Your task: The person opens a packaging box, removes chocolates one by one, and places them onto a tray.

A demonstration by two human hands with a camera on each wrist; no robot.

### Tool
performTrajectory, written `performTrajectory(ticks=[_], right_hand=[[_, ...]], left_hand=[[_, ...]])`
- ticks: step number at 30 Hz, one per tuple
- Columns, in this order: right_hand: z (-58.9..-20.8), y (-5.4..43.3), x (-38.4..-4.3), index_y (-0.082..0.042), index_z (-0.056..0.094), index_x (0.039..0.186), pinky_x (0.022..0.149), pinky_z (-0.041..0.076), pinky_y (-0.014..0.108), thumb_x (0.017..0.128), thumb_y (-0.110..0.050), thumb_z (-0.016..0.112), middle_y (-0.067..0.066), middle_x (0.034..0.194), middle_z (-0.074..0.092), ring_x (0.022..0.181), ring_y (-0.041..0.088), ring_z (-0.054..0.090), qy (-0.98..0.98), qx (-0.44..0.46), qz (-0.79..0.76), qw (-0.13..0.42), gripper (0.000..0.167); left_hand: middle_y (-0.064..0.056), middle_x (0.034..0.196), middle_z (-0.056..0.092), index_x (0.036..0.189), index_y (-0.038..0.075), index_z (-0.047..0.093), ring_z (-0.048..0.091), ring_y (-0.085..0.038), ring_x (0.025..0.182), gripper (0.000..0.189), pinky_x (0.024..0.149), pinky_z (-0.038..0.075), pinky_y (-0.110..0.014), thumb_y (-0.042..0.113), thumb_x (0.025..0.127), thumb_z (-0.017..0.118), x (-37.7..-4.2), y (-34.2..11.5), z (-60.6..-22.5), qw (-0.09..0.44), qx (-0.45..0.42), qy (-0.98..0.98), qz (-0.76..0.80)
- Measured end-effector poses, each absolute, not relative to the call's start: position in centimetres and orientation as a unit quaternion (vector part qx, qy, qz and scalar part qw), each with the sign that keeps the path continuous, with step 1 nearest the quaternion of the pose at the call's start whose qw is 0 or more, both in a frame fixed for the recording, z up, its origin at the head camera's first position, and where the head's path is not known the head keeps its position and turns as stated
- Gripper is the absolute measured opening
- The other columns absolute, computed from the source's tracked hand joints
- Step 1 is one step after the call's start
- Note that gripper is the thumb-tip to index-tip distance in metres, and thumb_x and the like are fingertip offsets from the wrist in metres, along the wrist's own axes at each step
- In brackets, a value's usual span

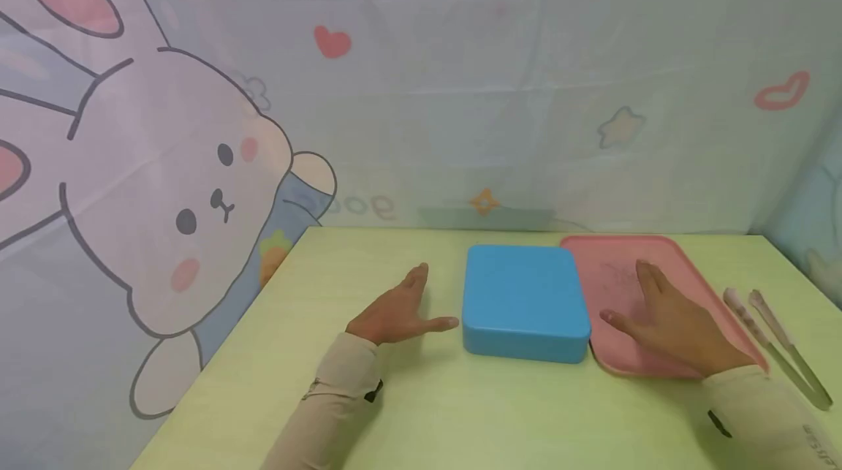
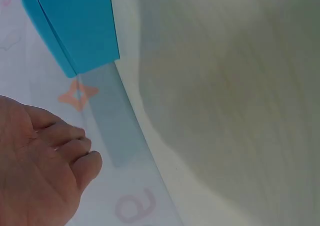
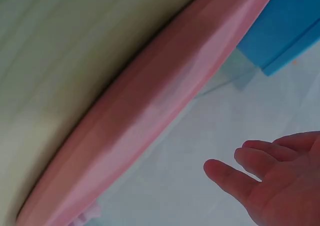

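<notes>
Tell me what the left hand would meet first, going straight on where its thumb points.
Probably the blue box: in the head view, the left hand has its thumb aimed at the box's left side, though depth is hard to judge.

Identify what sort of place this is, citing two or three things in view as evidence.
Probably a small tabletop area dressed in a child-friendly style, perhaps staged: a creased, printed sheet with a cartoon rabbit stands behind the table, which bears a box and tray.
</notes>
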State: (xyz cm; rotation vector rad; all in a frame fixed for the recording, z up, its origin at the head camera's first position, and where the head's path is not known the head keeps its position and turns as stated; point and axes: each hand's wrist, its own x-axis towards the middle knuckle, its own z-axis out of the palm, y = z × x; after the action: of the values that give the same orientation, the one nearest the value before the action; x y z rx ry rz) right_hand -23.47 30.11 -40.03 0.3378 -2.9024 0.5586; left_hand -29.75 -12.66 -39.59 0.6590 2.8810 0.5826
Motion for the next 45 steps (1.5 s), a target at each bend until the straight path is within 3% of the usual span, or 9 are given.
performTrajectory(ticks=[7,11,20,29,38,45], right_hand=[[-40.6,27.4,-23.3,0.008,0.004,0.159,0.109,0.035,0.07,0.095,-0.062,0.057,0.033,0.163,0.017,0.146,0.054,0.027,-0.967,0.131,0.213,0.052,0.109],[-41.1,26.0,-23.3,0.007,0.006,0.159,0.11,0.035,0.07,0.094,-0.059,0.061,0.032,0.163,0.021,0.147,0.052,0.029,-0.962,0.157,0.213,0.065,0.108],[-41.6,23.5,-23.2,0.011,0.01,0.157,0.095,0.053,0.059,0.087,-0.068,0.063,0.033,0.159,0.03,0.135,0.049,0.05,-0.971,0.171,0.155,0.065,0.118],[-41.2,23.0,-23.0,0.012,0.008,0.157,0.1,0.051,0.06,0.086,-0.068,0.065,0.033,0.16,0.028,0.136,0.049,0.048,-0.973,0.165,0.145,0.066,0.121],[-40.9,23.1,-23.0,0.014,0.01,0.156,0.1,0.049,0.061,0.086,-0.07,0.063,0.035,0.157,0.031,0.131,0.052,0.052,-0.975,0.158,0.147,0.051,0.121],[-40.1,23.4,-23.0,0.007,0.005,0.159,0.096,0.052,0.059,0.087,-0.075,0.058,0.034,0.148,0.047,0.125,0.047,0.059,-0.972,0.157,0.16,0.065,0.122]], left_hand=[[-0.002,0.172,-0.002,0.164,0.018,-0.001,0.008,-0.02,0.16,0.123,0.126,0.029,-0.047,0.084,0.078,0.058,-29.8,-10.9,-40.0,0.093,0.243,0.943,0.208],[-0.004,0.172,-0.002,0.164,0.015,-0.001,0.008,-0.02,0.16,0.126,0.127,0.026,-0.044,0.081,0.077,0.063,-30.0,-9.7,-40.5,0.102,0.264,0.937,0.203],[-0.008,0.172,0.004,0.163,0.011,0.003,0.011,-0.021,0.16,0.124,0.126,0.029,-0.042,0.075,0.079,0.068,-29.8,-8.7,-40.7,0.1,0.28,0.941,0.159],[-0.01,0.172,0.007,0.163,0.006,0.006,0.013,-0.022,0.159,0.114,0.125,0.032,-0.041,0.072,0.087,0.06,-29.6,-8.1,-40.3,0.096,0.287,0.943,0.135],[-0.011,0.171,0.012,0.162,0.004,0.008,0.021,-0.024,0.157,0.112,0.125,0.032,-0.04,0.07,0.088,0.061,-29.6,-7.8,-39.9,0.085,0.288,0.944,0.137],[-0.013,0.17,0.015,0.162,0.003,0.01,0.024,-0.026,0.157,0.113,0.126,0.03,-0.041,0.071,0.087,0.061,-29.5,-7.9,-39.5,0.082,0.287,0.942,0.153]])
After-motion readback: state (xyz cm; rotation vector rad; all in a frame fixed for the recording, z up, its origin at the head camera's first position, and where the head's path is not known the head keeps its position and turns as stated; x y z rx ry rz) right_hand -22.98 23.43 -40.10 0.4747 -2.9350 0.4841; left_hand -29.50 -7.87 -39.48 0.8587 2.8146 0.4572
